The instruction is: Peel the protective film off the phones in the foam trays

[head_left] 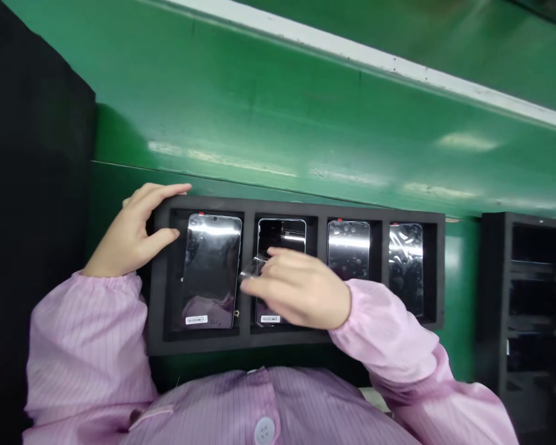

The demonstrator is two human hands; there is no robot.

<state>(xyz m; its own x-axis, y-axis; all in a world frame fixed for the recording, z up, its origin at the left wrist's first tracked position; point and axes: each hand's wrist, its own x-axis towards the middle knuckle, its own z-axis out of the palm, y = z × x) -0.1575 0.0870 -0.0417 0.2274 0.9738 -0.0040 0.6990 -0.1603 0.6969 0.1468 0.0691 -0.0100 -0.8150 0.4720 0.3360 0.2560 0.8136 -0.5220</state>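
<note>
A black foam tray lies in front of me, with phones in its compartments. My left hand holds the tray's far left corner, thumb over the left rim and fingers along the far edge. My right hand is closed in a pinch on a small piece of clear film. It hovers over the second phone and hides part of that screen. The leftmost phone has a white barcode label near its lower edge. Bubbles show on the third phone and the rightmost phone.
Under the tray is a green work surface, crossed farther off by a white strip. To the right stands another black tray with dark items in its compartments. A large black block borders the left side.
</note>
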